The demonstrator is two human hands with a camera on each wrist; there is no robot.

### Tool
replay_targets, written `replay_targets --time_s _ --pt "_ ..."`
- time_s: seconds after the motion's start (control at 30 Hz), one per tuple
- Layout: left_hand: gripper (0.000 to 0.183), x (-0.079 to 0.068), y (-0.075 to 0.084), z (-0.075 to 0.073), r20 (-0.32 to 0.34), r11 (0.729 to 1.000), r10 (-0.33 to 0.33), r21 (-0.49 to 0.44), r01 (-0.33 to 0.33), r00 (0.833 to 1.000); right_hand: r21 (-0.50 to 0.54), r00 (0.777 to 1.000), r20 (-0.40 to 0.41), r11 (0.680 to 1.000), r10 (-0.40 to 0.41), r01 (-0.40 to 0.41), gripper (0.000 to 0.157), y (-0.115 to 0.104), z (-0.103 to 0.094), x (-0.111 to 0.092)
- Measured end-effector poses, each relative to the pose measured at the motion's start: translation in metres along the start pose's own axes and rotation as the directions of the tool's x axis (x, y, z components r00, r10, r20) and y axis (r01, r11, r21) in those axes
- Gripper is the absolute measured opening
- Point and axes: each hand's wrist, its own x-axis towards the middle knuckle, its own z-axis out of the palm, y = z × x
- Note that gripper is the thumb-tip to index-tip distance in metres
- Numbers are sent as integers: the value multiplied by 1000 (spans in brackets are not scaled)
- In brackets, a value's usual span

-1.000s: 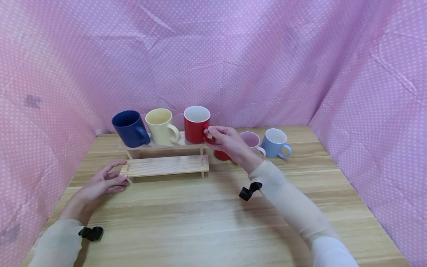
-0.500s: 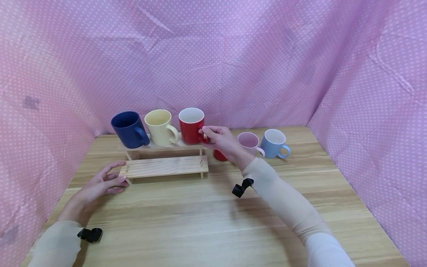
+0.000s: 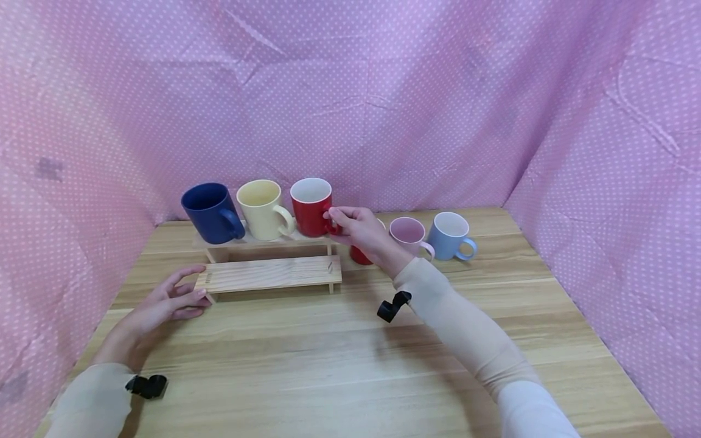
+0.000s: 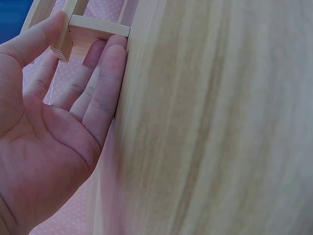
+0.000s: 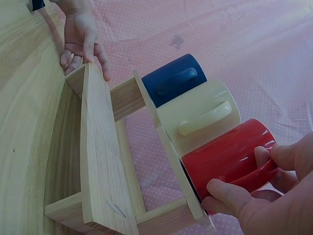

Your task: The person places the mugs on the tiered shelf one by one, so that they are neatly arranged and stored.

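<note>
My right hand grips the handle of a red mug with a white inside. This mug stands upright at the right end of the upper board of a two-step wooden rack. Left of it on that board are a yellow mug and a dark blue mug, handles facing front right. The right wrist view shows fingers and thumb around the red mug's handle. At the rack's left end, my left hand holds the lower board between thumb and fingers; its palm shows in the left wrist view.
On the table, right of the rack, stand a second red mug, partly hidden by my right hand, a pink mug and a light blue mug. Pink dotted cloth rises behind the table and along both sides.
My right hand has moved left with the red mug, bringing it closer to the yellow one. The left hand stays at the rack's left end.
</note>
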Motion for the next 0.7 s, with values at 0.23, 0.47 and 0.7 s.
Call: replay_targets --time_s 0.23,0.47,0.7 --pt "57 1 0 -1 -1 1000 -5 2 5 1000 -23 1000 23 1000 -7 7 34 6 -1 2" --pt "56 0 -2 -1 5 1000 9 2 -9 1000 -7 999 34 999 -32 32 35 13 -2 2" --pt "57 1 -1 0 5 1000 15 7 -15 1000 -20 999 41 999 -34 35 37 16 -4 0"
